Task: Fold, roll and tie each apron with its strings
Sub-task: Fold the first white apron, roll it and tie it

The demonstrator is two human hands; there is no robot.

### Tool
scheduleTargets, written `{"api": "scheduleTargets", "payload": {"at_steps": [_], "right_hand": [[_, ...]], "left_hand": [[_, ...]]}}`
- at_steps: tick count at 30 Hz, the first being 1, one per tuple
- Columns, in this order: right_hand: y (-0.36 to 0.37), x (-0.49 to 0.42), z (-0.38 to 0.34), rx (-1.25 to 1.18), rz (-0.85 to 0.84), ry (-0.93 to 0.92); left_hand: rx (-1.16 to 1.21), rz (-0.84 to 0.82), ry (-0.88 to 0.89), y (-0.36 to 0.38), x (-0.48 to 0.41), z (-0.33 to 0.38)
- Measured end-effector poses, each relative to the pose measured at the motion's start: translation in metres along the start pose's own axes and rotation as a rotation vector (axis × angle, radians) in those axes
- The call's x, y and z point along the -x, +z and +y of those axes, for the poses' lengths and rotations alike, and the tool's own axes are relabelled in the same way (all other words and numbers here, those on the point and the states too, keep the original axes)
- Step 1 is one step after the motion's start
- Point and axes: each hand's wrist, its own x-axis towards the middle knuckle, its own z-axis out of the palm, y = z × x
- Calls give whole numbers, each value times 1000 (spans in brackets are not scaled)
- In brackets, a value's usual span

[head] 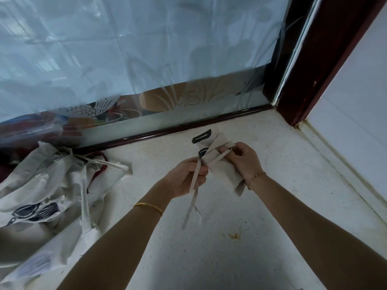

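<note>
Glass [125, 49] with a frosted blue film fills the top, and a fish is drawn near its bottom edge. A dark red frame [314, 59] runs along its foot and up its right side. Below it lies a white speckled surface [240, 258].

On the left of that surface sits a loose pile of cream aprons [52, 185] with dark blue prints and strings sticking out.

Near the middle, close to the frame, both hands hold a rolled apron [222, 166] just above the surface. It is cream with dark blue marks at its far end.

The left hand [184, 178] has its fingers curled round a string [193, 191] at the near-left side of the roll. The string's loose end hangs down from it. The right hand [245, 160] has its fingers curled too. It holds the roll and pinches a string that goes across it.

A gold bangle [148, 206] is on the left wrist. A thin bracelet [256, 176] is on the right wrist. A small orange stain [234, 235] marks the surface between the arms.
</note>
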Motion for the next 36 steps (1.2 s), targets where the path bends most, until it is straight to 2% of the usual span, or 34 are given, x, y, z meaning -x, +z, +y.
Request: {"api": "scheduleTargets", "payload": {"at_steps": [3,6,11,13,15,17,19,23,25,29,33,36], "right_hand": [[4,0,2,88,15,-57],[11,-1,2,215,38,-128],[15,-5,3,311,-34,-56],[15,-2,0,284,53,-91],[18,5,-6,318,144,-233],[27,13,-14,405,33,-277],[37,20,-19,508,-115,-189],[39,19,-15,554,-145,-221],[38,18,-16,437,-174,-224],[34,24,-30,-110,-335,3],[25,26,-32,-244,-576,187],[22,25,-24,-205,-623,273]], "left_hand": [[-65,22,-5,4,2,2],[-207,136,-4,11,2,4],[-310,334,101,16,-2,0],[-387,441,170,18,-5,-3],[-582,560,254,19,-9,-6],[-813,635,339,19,-11,-9],[-892,670,389,20,-12,-10],[-1075,701,437,13,-14,-12],[-1081,709,418,10,-14,-13],[-1076,745,359,6,-17,-12],[-1032,760,300,5,-18,-8],[-943,752,275,7,-19,-4]]}}
